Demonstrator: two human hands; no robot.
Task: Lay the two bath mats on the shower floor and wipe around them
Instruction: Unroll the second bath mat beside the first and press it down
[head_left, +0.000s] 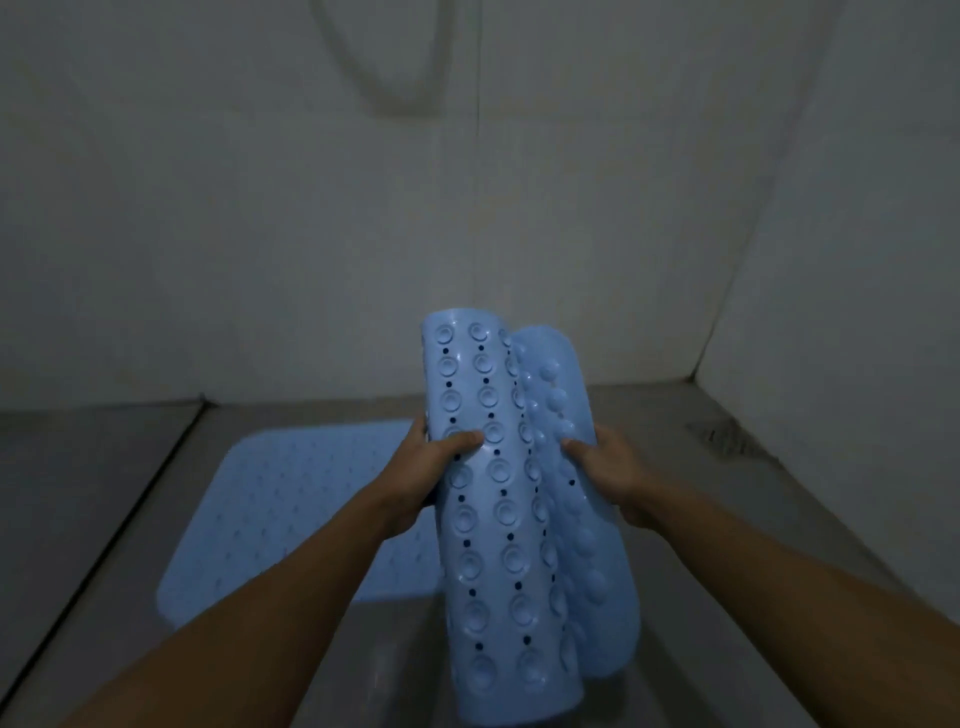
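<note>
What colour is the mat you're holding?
Light blue, with suction cups and small holes; head view.

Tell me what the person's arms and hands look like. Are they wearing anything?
Both arms are bare all the way to the bottom edge of the picture: no sleeves show. The left hand and the right hand wear no gloves. I see no watch, bracelet or ring, though the light is dim and the fingers are partly hidden.
</note>
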